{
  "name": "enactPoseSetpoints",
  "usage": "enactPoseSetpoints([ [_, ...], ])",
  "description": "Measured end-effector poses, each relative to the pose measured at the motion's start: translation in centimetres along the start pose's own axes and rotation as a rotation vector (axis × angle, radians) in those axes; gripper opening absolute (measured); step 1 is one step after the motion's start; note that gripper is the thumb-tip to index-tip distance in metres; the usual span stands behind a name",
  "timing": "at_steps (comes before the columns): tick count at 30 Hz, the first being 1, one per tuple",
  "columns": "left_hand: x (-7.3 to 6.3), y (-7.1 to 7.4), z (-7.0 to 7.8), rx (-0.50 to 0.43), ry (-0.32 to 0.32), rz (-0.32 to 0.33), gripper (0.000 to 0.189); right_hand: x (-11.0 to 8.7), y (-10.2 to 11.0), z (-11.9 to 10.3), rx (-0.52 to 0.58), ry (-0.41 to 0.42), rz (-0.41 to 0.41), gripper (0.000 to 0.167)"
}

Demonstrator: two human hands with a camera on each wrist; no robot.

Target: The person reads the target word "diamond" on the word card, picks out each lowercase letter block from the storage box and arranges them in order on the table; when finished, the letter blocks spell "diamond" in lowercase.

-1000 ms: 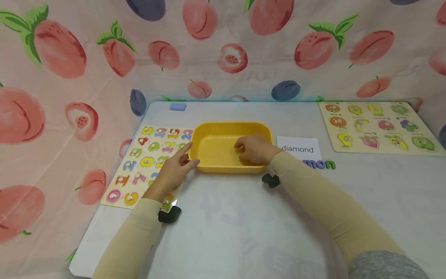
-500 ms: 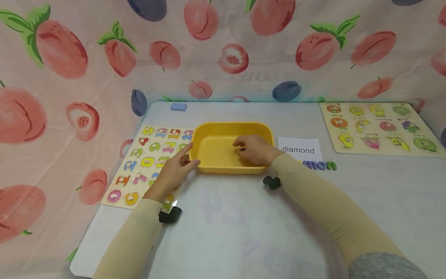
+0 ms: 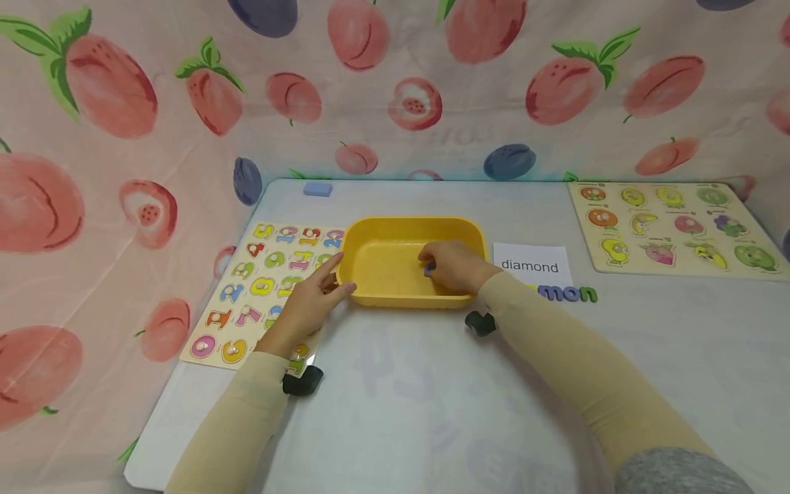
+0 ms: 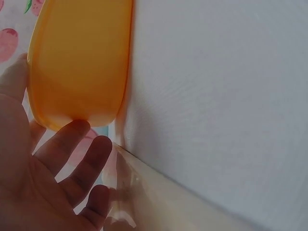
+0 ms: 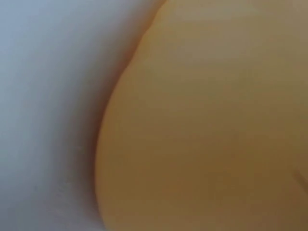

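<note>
A yellow plastic tray (image 3: 407, 222) stands mid-table. My left hand (image 3: 326, 281) rests against its near left corner, fingers straight; the left wrist view shows the open left hand (image 4: 53, 163) beside the tray (image 4: 82, 57). My right hand (image 3: 439, 263) reaches into the tray, and its curled fingers pinch a small blue piece (image 3: 428, 269), most of which is hidden. The right wrist view holds only the blurred tray wall (image 5: 207, 125). To the tray's right lies a white card reading "diamond" (image 3: 529, 265), with coloured letters "mon" (image 3: 568, 293) in front of it.
A number peg puzzle (image 3: 256, 288) lies left of the tray, partly under my left hand. At the far right lies a fruit peg puzzle (image 3: 669, 223). A small blue block (image 3: 317, 189) sits at the table's back edge. Fruit-print cloth hangs behind.
The right hand's fingers have closed a little inside the tray, and a small blue piece now shows between them. The left hand has stayed at the tray's corner.
</note>
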State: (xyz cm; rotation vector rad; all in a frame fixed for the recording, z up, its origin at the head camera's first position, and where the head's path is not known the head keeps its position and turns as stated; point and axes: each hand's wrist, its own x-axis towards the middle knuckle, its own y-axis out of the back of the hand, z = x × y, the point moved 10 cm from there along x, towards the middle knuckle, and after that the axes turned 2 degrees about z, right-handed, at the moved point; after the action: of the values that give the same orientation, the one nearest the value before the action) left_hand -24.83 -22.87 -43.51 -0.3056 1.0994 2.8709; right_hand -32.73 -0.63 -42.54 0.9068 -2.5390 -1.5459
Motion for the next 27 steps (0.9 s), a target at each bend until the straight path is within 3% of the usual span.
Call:
enactPoseSetpoints([
  [10,-0.07,-0.1,0.0,-0.018,0.001,-0.002,0.073,0.12,0.31,-0.14,-0.113,0.047,0.04,0.041],
  [20,-0.02,-0.11,0.07,-0.019,0.002,0.0,0.073,0.24,-0.05,-0.7,-0.134,0.118,0.042,0.04],
  [27,0.12,-0.1,-0.09,-0.011,0.005,0.002,0.073,0.3,-0.17,-0.54,-0.127,0.107,0.053,0.047],
])
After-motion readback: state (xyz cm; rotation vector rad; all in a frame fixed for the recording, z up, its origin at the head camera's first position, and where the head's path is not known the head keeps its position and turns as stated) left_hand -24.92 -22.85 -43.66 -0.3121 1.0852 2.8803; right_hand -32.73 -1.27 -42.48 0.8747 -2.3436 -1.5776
